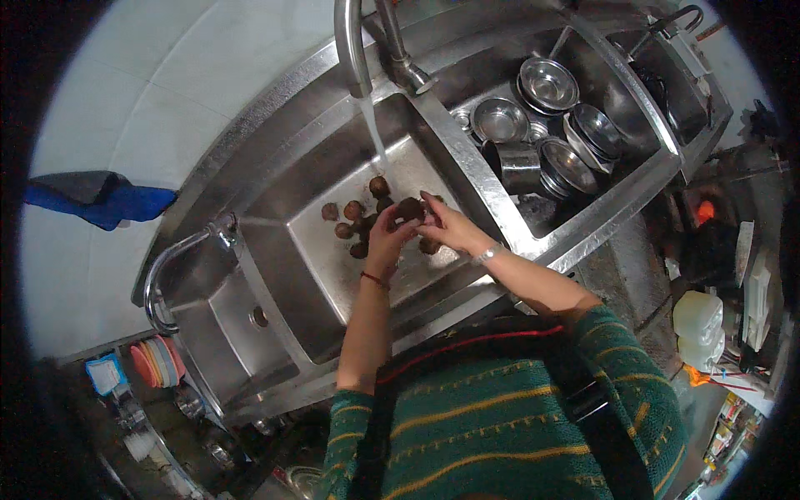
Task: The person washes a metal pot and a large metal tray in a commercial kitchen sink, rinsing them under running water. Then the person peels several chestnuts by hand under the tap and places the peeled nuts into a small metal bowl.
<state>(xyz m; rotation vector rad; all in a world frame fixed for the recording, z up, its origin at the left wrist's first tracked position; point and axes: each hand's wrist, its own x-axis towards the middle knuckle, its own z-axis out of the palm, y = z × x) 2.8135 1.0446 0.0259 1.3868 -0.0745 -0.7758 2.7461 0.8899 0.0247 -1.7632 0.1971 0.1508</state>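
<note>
Over the middle basin of a stainless steel sink [319,275], both of my hands are on a dark, round brown piece of produce [410,209]. My left hand [386,240] grips it from the near left side. My right hand [455,226] has its fingers against its right side. Several more round brown pieces [354,210] lie on the basin floor, mostly left of and beyond my hands. Some are partly hidden behind my fingers. Water [375,128] runs from the steel faucet [351,50] into the basin, beyond my hands.
The right basin holds stacked metal bowls [549,85] and a metal pot [512,165]. A smaller basin with a drain [257,317] and a curved tap [164,265] lie left. A blue cloth [119,200] hangs on the wall. Plastic jugs [699,322] stand at right.
</note>
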